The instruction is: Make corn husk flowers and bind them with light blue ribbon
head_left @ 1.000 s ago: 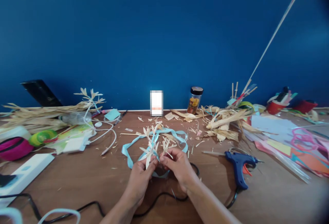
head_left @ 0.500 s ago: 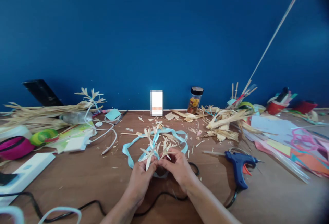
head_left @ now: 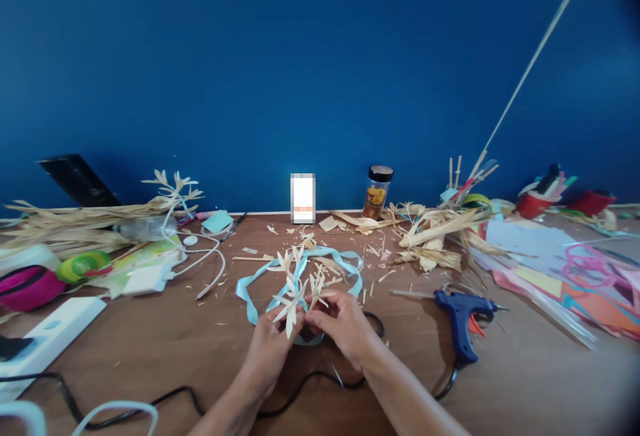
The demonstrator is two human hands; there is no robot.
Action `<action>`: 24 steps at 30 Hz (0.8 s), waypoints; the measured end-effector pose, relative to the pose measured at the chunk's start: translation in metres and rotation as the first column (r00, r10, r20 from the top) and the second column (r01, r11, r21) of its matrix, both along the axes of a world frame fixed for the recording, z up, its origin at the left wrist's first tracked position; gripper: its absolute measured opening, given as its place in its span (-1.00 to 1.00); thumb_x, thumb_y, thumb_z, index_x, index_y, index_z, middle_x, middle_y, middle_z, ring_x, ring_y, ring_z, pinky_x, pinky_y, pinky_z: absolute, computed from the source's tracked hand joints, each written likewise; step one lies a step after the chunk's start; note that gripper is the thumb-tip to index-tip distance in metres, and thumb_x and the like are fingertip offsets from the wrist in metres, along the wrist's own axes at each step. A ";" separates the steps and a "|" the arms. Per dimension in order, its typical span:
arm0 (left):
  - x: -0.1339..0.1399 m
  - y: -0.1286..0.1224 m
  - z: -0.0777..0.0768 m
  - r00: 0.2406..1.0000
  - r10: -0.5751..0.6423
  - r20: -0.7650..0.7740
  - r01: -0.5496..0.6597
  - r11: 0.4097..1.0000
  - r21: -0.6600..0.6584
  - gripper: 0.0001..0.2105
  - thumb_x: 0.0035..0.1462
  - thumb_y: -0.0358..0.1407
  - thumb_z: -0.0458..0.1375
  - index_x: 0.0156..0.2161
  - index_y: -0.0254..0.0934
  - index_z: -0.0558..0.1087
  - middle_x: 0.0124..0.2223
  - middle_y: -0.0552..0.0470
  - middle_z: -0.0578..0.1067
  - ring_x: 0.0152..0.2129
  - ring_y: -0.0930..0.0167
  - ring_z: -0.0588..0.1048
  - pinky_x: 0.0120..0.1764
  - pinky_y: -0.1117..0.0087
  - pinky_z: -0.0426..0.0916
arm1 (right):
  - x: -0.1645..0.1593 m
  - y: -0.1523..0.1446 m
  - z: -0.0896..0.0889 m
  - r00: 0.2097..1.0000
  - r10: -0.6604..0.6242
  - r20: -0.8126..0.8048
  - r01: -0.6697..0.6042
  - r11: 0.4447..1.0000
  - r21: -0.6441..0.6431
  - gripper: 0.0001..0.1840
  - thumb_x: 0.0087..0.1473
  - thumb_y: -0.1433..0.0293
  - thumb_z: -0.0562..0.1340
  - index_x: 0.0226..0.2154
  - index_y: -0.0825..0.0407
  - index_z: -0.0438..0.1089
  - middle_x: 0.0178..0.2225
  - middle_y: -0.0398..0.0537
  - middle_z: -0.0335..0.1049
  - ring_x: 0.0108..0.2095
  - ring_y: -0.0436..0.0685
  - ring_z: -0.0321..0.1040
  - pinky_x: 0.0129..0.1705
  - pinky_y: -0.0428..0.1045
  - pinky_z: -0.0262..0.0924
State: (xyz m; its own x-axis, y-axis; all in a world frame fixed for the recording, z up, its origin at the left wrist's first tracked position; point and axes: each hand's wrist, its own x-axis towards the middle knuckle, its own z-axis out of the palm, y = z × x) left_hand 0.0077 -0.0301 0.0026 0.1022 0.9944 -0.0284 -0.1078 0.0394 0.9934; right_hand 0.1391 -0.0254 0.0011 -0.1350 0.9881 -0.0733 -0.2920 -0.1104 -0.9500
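Observation:
Both hands meet low in the middle of the view, fingers pinched together around a spray of pale dried-husk flowers (head_left: 291,303). My left hand (head_left: 273,343) grips the stem end on the left, with pointed petals fanning out over the fingertips. Close against it, my right hand (head_left: 345,326) pinches the same spray from the right, near a light blue ribbon (head_left: 245,289). The ribbon lies in loose loops on the table behind and under the hands, and one length runs up among the petals. The fingers hide the stems.
A blue glue gun (head_left: 463,323) lies to the right, its black cord (head_left: 305,383) crossing in front. Dried husks (head_left: 440,233) and a lidded jar (head_left: 377,193) stand behind. At left are a white power strip (head_left: 60,339), a charger (head_left: 147,281) and a pink pouch (head_left: 27,288).
The hands stay together on the flower spray, with the petals turned slightly in the fingers. The whole view has shifted a little.

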 end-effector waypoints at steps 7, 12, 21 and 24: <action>0.000 0.000 0.003 1.000 -0.008 -0.014 0.007 0.999 -0.039 -0.81 -0.18 -0.24 0.26 -0.41 -0.32 0.52 -0.48 0.02 0.49 -0.53 0.42 0.37 -0.44 0.47 0.28 | -0.001 -0.001 -0.001 1.000 -0.013 -0.026 0.013 1.000 0.005 -0.80 -0.26 0.46 0.32 -0.42 0.08 0.44 -0.63 -0.23 0.32 -0.60 -0.03 0.22 -0.49 -0.11 0.14; -0.001 0.000 -0.005 0.997 0.056 0.047 -0.051 0.994 -0.096 -0.72 -0.21 -0.24 0.28 -0.34 -0.34 0.53 -0.42 -0.06 0.53 -0.47 0.36 0.42 -0.45 0.44 0.29 | -0.004 -0.001 -0.001 0.999 -0.047 -0.028 0.047 0.999 0.011 -0.80 -0.26 0.46 0.32 -0.43 0.07 0.44 -0.60 -0.19 0.36 -0.58 -0.01 0.25 -0.47 -0.10 0.15; -0.003 -0.001 -0.015 0.988 0.079 0.129 -0.061 0.988 -0.141 -0.72 -0.22 -0.23 0.29 -0.34 -0.33 0.52 -0.28 -0.11 0.53 -0.38 0.34 0.44 -0.43 0.46 0.28 | -0.003 -0.001 0.001 0.996 -0.074 -0.048 0.074 0.997 0.012 -0.78 -0.29 0.45 0.35 -0.44 0.09 0.44 -0.62 -0.20 0.35 -0.58 -0.02 0.23 -0.49 -0.11 0.14; -0.004 -0.002 -0.011 0.995 0.011 0.103 0.003 0.991 -0.135 -0.75 -0.16 -0.23 0.25 -0.33 -0.33 0.51 -0.25 -0.10 0.51 -0.41 0.37 0.41 -0.51 0.51 0.23 | -0.002 0.000 0.001 0.993 -0.056 -0.106 0.054 0.998 -0.019 -0.74 -0.33 0.43 0.38 -0.43 0.10 0.44 -0.65 -0.25 0.30 -0.61 -0.06 0.19 -0.52 -0.13 0.11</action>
State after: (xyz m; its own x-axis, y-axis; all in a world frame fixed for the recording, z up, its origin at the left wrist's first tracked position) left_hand 0.0042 -0.0317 -0.0085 0.1076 0.9826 -0.1512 -0.2096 0.1711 0.9627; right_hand 0.1373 -0.0256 0.0018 -0.0880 0.9932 -0.0769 -0.3978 -0.1058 -0.9113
